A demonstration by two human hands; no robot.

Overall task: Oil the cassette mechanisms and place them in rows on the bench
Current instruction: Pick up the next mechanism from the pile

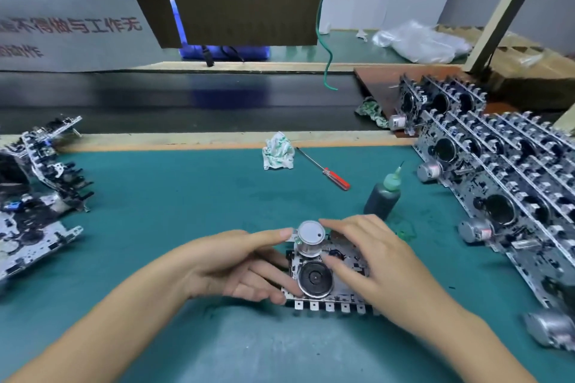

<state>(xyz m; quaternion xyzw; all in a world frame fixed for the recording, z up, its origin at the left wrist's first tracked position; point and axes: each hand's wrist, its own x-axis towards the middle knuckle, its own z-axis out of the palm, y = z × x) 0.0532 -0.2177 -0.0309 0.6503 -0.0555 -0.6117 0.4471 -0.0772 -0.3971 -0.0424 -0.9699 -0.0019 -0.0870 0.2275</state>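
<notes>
Table (161, 196): lying green-matted, bare through the middle between the near edge and the far wooden lip.
Open room: staying widest left of centre; narrowing at the right edge, where rows of mechanisms (504, 171) are standing upright, and at the left edge, where a loose pile of mechanisms (37, 183) is leaning.
Cassette mechanism (323, 277): lying flat near the middle of the near edge, motor can and black flywheel facing up.
Left hand (236, 264): reaching in from the lower left, grip curling round the mechanism's left side, forefinger touching the motor can.
Right hand (373, 258): coming in from the lower right, grip clamping the mechanism's right side, fingers spreading over its top.
Oil bottle (383, 196): standing just beyond the right hand, green nozzle pointing up.
Screwdriver (325, 169): lying near the far edge, beside a crumpled rag (278, 151).
</notes>
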